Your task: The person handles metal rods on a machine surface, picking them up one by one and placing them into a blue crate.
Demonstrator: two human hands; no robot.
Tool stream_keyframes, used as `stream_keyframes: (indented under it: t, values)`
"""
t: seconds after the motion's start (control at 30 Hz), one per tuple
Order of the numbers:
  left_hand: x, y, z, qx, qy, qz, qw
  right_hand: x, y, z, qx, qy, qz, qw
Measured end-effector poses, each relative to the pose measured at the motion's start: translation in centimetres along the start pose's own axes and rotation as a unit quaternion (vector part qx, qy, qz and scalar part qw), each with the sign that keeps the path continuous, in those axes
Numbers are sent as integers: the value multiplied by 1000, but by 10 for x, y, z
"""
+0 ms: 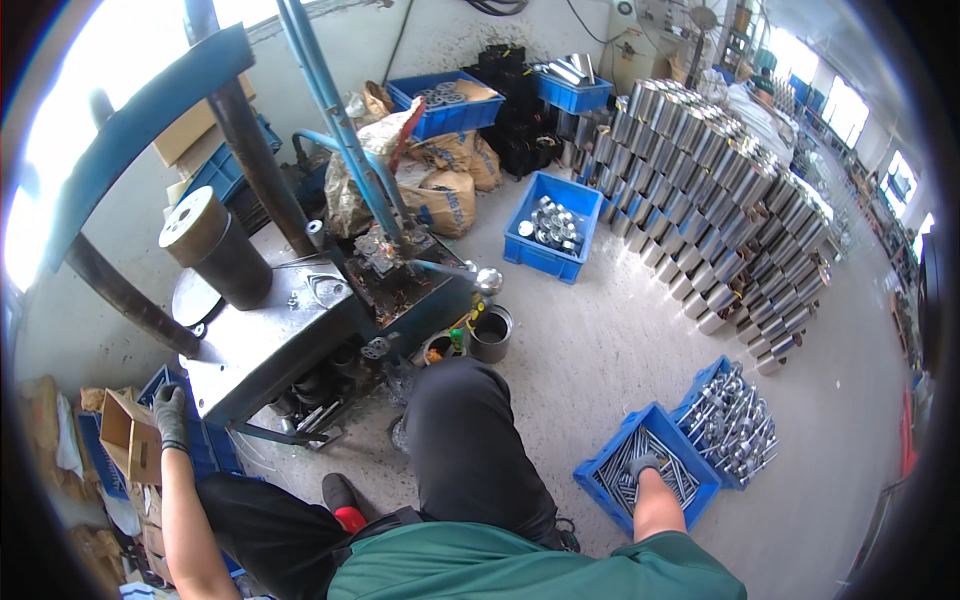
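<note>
At the far left, my left hand, in a grey glove, rests with its fingers stretched out along the side of an open cardboard box. Nothing shows in its grasp. My right hand, also gloved, reaches down into a blue crate at lower right. Its fingers look curled among loose metal rods, and what they grip, if anything, is hidden. Touching that crate, a second blue crate is heaped with rods carrying thicker collars.
A blue-framed press with a steel table stands at left, a dark cylinder on it. Beyond my knee sits a metal pot. Another blue crate holds round metal parts. Shiny metal cylinders form a stacked wall at right.
</note>
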State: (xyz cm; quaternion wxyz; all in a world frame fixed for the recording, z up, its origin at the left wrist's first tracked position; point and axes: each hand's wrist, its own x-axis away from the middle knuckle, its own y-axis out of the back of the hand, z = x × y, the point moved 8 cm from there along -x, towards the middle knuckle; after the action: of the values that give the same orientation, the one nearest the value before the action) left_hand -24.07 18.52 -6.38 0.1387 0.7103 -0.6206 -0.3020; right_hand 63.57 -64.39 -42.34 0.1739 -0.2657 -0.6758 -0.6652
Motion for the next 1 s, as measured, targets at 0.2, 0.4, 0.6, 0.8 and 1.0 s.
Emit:
stream_keyframes:
  t: [0.2, 0.4, 0.6, 0.8, 1.0]
  values:
    - [11, -48, -137, 123, -43, -23, 991, 39, 48, -19, 163, 127, 9, 978]
    - [17, -99, -211, 307, 7, -20, 951, 95, 108, -22, 214, 229, 21, 949]
    - [23, -155, -194, 371, 24, -5, 928, 152, 166, 7, -44, 336, 117, 934]
    - [54, -156, -188, 434, 162, 4, 886, 381, 233, 176, -153, 462, 144, 862]
    - [65, -150, -208, 483, 101, 36, 869, 569, 253, 350, -178, 678, 79, 709]
